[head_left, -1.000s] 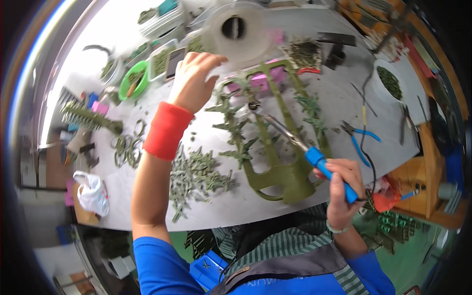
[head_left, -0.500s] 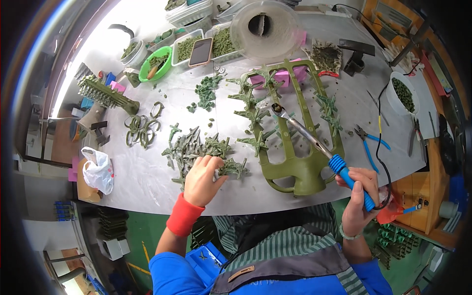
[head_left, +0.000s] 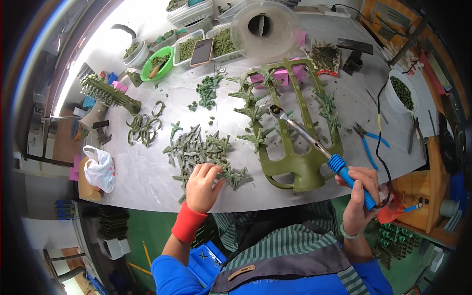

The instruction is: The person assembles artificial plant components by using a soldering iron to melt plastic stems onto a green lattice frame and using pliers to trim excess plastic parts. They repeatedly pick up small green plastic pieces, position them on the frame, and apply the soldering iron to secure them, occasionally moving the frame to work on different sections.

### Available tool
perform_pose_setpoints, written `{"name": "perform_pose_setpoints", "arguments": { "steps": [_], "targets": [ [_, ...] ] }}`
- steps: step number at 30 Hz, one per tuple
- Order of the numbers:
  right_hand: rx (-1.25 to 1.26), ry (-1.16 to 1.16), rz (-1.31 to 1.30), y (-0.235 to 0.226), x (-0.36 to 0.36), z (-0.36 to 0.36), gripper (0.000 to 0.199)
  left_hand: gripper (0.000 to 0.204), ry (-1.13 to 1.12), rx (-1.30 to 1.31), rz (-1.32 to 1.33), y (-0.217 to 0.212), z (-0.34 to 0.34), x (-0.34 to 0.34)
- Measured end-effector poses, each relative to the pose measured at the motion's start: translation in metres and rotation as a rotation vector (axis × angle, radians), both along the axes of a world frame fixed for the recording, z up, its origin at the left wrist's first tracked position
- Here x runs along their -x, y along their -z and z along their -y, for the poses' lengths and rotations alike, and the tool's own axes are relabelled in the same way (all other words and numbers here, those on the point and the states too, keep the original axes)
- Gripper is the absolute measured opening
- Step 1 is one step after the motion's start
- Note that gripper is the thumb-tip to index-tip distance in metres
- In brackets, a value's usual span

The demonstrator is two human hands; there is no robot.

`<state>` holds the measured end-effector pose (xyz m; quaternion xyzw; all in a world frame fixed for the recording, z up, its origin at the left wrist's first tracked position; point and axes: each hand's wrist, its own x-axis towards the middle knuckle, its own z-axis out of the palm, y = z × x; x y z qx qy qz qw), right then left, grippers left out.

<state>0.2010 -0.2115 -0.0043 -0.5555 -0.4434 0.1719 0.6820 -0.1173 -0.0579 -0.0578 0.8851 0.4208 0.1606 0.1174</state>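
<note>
Bright daylight blows out the top-left beyond the table, sharp centre, heavy fisheye bending, dark vignette rim.
</note>
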Motion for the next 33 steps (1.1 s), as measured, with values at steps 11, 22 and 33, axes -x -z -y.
{"name": "perform_pose_setpoints", "arguments": {
  "steps": [11,22,33],
  "targets": [
    [-0.005,-0.022,-0.001,-0.004,-0.003,0.001,0.016,0.018,0.081,-0.288,0.017,-0.043,-0.031,-0.007],
    [-0.027,-0.016,0.051,0.009,-0.005,-0.018,0.015,0.018,0.446,-0.53,0.075,-0.073,-0.131,-0.142],
    [-0.1,0.006,0.066,0.024,-0.009,-0.032,0.016,0.028,0.556,-0.532,-0.052,-0.061,-0.163,-0.161]
  ]
}}
